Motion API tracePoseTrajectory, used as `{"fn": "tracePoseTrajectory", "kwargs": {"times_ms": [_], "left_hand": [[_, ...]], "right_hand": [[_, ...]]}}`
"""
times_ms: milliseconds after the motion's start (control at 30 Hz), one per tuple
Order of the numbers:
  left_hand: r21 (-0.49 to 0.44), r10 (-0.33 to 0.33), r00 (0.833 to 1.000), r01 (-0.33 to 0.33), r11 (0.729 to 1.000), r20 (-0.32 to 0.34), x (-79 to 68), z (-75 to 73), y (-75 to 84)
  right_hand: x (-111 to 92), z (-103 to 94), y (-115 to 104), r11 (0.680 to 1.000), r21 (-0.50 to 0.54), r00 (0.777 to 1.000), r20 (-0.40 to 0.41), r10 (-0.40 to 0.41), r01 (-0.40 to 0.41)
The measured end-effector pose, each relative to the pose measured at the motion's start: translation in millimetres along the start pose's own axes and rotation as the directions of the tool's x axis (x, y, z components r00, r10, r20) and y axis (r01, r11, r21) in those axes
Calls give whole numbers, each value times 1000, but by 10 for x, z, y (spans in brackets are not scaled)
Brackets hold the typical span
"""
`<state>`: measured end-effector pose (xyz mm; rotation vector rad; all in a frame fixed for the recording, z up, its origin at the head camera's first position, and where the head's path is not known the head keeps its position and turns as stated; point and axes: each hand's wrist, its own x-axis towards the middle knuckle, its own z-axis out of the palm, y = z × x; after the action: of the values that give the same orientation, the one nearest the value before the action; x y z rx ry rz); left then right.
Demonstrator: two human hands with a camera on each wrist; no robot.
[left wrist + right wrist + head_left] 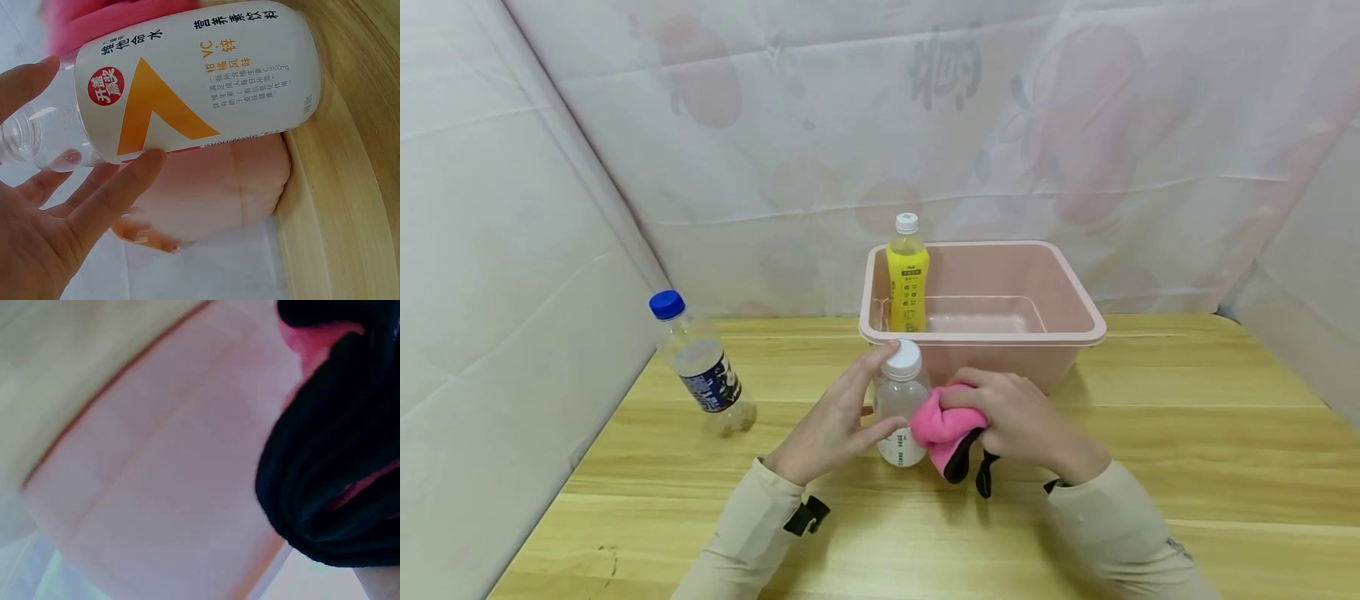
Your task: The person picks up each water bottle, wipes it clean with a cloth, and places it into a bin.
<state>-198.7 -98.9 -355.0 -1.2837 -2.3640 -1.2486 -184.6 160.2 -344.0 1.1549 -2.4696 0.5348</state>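
An upright clear bottle point(891, 402) with a white cap point(903, 359) stands before the pink tub. My left hand point(833, 427) holds it loosely, with the thumb low on the label side and a fingertip up by the cap. In the left wrist view the bottle's white label point(250, 94) shows an orange mark, and fingers spread around the shoulder. My right hand point(1018, 417) grips a bunched pink cloth point(946, 429) with black edging against the bottle's right side. Black folds of the cloth point(325, 487) fill the right of the right wrist view; the fingers are mostly hidden there.
The pink tub point(1000, 339) stands at the back, touching the area behind my hands. A yellow-labelled bottle point(908, 283) stands in its left end. To the left on the wooden table point(625, 508) is a blue-capped bottle point(703, 367). Light curtains point(820, 125) enclose the back and sides.
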Motion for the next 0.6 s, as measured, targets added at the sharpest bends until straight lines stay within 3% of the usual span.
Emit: {"fn": "tracePoseTrajectory", "kwargs": {"times_ms": [100,267,367,600], "left_hand": [[2,8,1000,-8,1000,3,4,0,1],[16,17,1000,-17,1000,6,-1,5,7],[21,15,1000,-15,1000,7,-2,8,15],[19,20,1000,-20,1000,7,2,10,17]], "right_hand": [[19,-65,-6,998,22,988,-143,-53,57],[75,-142,-57,989,65,937,-332,-106,135],[98,-158,-85,986,77,921,-373,-110,149],[96,-149,-84,987,79,923,-372,-101,139]]}}
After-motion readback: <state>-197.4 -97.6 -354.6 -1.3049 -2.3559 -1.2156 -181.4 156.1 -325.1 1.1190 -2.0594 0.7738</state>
